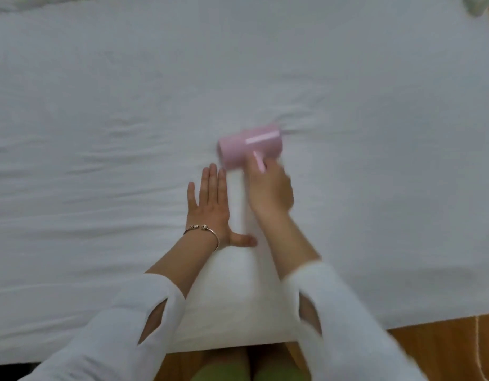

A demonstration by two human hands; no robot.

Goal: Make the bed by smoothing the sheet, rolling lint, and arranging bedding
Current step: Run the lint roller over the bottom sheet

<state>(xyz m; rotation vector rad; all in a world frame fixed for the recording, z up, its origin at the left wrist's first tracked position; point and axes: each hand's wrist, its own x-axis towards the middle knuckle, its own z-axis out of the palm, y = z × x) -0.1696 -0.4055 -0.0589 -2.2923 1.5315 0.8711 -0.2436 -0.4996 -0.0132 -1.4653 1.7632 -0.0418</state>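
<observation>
Bed (375,270) in white sheet (100,105), pink lint roller (250,147) seemingly on it

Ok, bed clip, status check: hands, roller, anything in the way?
Left hand flat on sheet. Right hand gripping pink lint roller, roller on sheet. Wrinkles ahead, no obstruction seen.

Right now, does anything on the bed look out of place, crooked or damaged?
Nothing looks damaged or spilled. The white bed sheet only has soft wrinkles, mostly left of the flat left hand and beyond the pink cylindrical lint roller, which the right hand holds by its handle.
</observation>
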